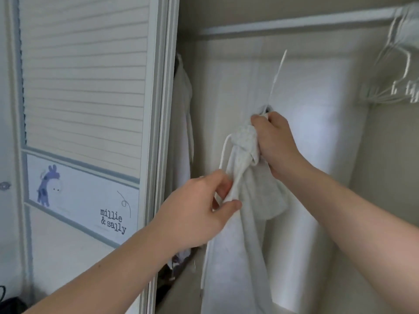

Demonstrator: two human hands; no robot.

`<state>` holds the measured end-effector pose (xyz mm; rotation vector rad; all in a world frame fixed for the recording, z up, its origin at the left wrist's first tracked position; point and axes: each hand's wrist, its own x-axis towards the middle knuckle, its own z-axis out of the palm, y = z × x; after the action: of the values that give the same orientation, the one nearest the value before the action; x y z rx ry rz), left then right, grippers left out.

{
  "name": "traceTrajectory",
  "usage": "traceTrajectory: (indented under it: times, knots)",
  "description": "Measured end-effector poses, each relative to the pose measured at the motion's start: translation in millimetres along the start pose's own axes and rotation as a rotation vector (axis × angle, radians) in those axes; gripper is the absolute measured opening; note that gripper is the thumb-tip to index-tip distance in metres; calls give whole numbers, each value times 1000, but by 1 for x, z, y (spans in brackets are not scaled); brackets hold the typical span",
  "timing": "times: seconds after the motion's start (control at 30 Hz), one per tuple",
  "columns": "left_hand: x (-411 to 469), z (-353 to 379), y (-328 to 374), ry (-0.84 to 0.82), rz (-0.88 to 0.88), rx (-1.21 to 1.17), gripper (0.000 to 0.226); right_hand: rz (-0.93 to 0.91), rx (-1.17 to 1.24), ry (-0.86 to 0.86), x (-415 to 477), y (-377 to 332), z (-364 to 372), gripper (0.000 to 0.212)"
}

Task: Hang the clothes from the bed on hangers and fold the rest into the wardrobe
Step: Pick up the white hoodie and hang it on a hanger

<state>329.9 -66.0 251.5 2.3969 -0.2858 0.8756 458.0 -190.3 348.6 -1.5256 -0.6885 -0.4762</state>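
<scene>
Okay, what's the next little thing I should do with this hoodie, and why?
Probably raise the right hand so the white hanger hooks onto the rail: its hook stands free below the rail, while the hoodie hangs from that grip and the left hand pinches its edge.

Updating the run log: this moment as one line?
left hand: pinches grey garment edge | right hand: grips garment top with white hanger | rail: hanger not yet hung

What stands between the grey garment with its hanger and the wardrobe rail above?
Nothing visible. The rail above the grey garment and white hanger is bare; empty hangers bunch at its right end, another garment hangs far left.
</scene>
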Motion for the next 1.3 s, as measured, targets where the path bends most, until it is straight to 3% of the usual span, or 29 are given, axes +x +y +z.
traceTrajectory:
  times: [0.13, 0.3, 0.47, 0.57, 0.7, 0.83, 0.93, 1.2, 1.3]
  knots:
    - [56, -6, -3, 42, 54, 126, 21, -128, -48, -23, 61, -9, 4, 35]
    - [132, -9, 2, 153, 166, 423, 29, -274, -56, -57, 136, -24, -1, 20]
    - [208, -22, 9, 235, 164, 502, 32, -305, -104, -16, 215, -40, -6, 18]
    - [247, -30, 12, 259, 134, 490, 33, -273, -95, -13, 258, -46, -6, 22]
    - [290, -33, 16, 247, 45, 506, 29, -197, -138, -68, 303, -42, -5, 8]
    - [318, -30, 17, 222, -29, 522, 23, -96, -31, -133, 333, -20, -5, 24]
    - [329, -27, 11, 203, -55, 526, 12, -63, -25, -169, 346, -4, -2, 26]
    - [337, -21, -6, 236, -71, 520, 15, -10, 19, -217, 360, 6, 8, 9]
    - [337, -16, -10, 227, -74, 508, 15, 40, 56, -155, 359, 16, 9, 10]
